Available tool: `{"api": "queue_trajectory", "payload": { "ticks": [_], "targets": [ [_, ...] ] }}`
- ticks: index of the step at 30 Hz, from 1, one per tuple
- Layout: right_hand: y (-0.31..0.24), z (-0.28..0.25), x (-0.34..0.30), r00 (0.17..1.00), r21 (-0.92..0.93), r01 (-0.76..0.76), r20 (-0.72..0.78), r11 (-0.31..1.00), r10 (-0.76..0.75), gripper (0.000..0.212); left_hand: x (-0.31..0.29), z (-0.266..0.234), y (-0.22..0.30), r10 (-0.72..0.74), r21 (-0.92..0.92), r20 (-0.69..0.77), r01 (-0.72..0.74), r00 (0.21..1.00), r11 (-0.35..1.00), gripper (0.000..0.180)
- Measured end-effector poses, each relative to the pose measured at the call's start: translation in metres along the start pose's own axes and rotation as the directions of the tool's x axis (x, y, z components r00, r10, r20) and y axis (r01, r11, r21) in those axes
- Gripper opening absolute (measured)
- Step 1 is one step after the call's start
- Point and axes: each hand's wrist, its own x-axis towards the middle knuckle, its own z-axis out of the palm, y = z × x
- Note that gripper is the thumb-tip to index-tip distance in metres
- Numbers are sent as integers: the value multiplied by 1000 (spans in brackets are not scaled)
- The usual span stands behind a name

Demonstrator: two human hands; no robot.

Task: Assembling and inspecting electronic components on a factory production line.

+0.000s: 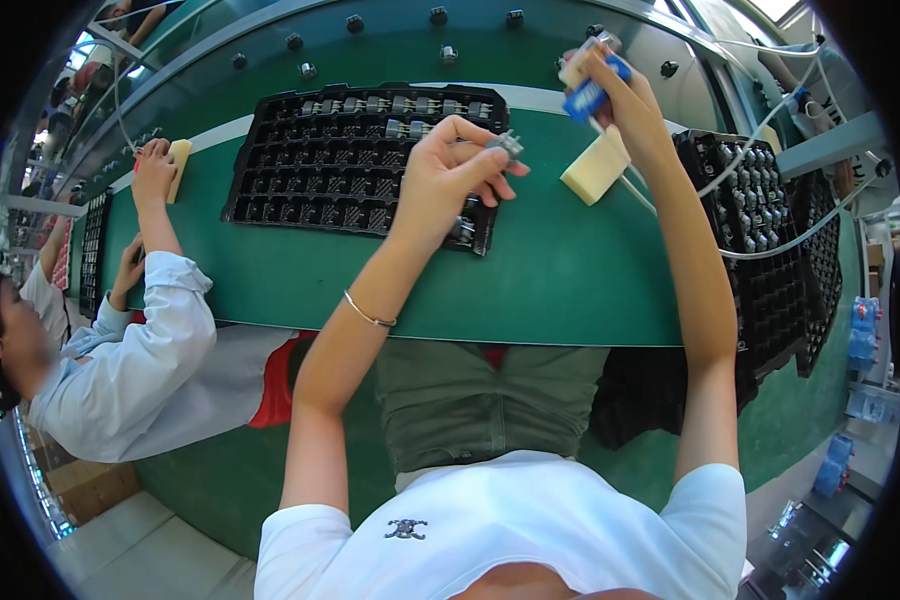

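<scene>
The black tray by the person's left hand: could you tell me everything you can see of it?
The black tray is wide, shallow and roughly rectangular, apparently moulded plastic, divided into rows of small pockets. It lies flat on the green table. Silvery metal parts sit along its top row, with more toward the right, including near its lower right corner. The person's left hand is over its right side, hiding some pockets; whether they touch, I can't tell.
</scene>
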Motion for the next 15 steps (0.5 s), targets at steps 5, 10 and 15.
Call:
{"api": "queue_trajectory", "payload": {
  "ticks": [5, 10, 15],
  "targets": [
    [-23, 29, -82, 984, 189, -146, 128, 971, 123, 36, -13, 20, 4, 16, 148, 17, -18, 1000, 989, 19],
    [-10, 39, -94, 985, 309, -170, 70, 936, 156, 33, -16, 25, 3, -20, 251, 39, 10, 999, 968, 23],
    [-6, 34, -96, 958, 356, -269, 193, 895, 211, 34, -16, 27, 2, -46, 326, 43, 29, 998, 945, 25]
  ]
}}
